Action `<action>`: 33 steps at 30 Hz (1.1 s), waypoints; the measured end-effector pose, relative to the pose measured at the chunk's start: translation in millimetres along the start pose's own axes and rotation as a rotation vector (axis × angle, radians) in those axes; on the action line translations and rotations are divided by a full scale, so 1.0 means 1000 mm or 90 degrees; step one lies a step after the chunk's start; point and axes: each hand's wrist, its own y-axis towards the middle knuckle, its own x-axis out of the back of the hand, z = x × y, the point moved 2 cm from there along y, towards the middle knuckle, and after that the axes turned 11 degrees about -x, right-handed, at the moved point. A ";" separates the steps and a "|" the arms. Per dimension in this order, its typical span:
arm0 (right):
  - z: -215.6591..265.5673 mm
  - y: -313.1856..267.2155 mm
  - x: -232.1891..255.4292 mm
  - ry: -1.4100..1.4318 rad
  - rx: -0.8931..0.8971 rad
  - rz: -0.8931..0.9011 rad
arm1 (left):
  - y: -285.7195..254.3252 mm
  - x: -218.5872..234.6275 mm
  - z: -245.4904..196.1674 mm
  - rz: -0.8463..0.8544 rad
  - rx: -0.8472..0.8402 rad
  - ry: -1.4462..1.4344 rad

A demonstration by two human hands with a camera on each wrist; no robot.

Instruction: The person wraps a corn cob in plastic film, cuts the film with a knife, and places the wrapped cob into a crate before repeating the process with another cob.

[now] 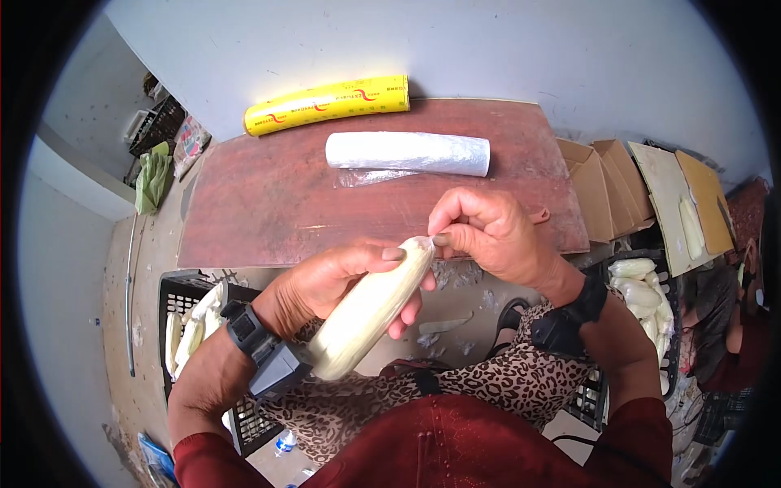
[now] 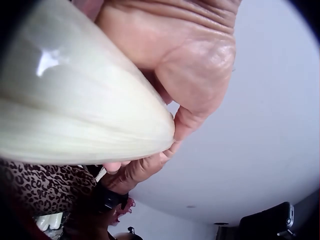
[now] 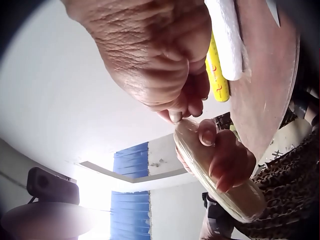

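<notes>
An ear of corn in pale husk (image 1: 370, 317), wrapped in shiny cling film, lies slanted over the person's lap in the head view. My left hand (image 1: 338, 281) grips it around the upper part, thumb on top and fingertips showing at the far side. At the ear's upper end, my right hand (image 1: 496, 236) pinches the gathered film between thumb and forefinger. The right wrist view shows that pinch right at the tip of the corn (image 3: 192, 142). In the left wrist view the ear's smooth side (image 2: 80, 110) fills the near left.
On the reddish table (image 1: 260, 195) lie a white cling film roll (image 1: 407, 153), its loose edge hanging out, and a yellow printed roll (image 1: 325, 106) against the wall. Black crates (image 1: 260, 427) with corn ears flank the lap. Cardboard boxes (image 1: 586, 179) stand right; another person sits at the right edge.
</notes>
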 end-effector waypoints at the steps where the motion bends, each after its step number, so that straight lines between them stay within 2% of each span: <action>1: 0.001 0.000 0.001 -0.031 -0.004 -0.004 | -0.001 0.000 0.000 0.011 0.002 -0.006; 4: 0.000 -0.002 0.002 -0.130 0.032 0.034 | -0.002 0.002 -0.001 0.000 0.007 0.045; 7: -0.005 -0.001 0.002 -0.102 0.000 0.015 | 0.000 0.008 0.001 -0.035 -0.016 0.076; 10: 0.000 0.000 0.001 0.040 -0.067 -0.026 | 0.007 0.014 0.004 -0.054 -0.080 0.131; 16: -0.009 0.002 0.001 0.042 -0.076 -0.036 | 0.005 0.015 0.004 -0.135 -0.059 0.197; 19: -0.006 0.001 0.001 0.034 -0.081 -0.026 | 0.005 0.015 0.002 -0.138 -0.049 0.223; 22: -0.001 -0.002 -0.001 -0.173 0.034 -0.070 | 0.003 0.005 -0.004 -0.161 -0.011 0.236; 25: 0.006 -0.006 -0.005 -0.222 0.027 -0.062 | 0.005 0.006 -0.004 -0.168 0.002 0.254; 28: 0.006 -0.008 -0.008 -0.158 -0.011 -0.080 | 0.008 0.009 0.000 -0.162 -0.041 0.289; 31: -0.008 -0.001 -0.009 0.001 -0.036 -0.044 | 0.013 0.006 0.003 -0.155 -0.068 0.310; 33: -0.010 0.000 -0.006 0.145 -0.146 -0.006 | 0.014 0.006 0.004 -0.151 -0.053 0.303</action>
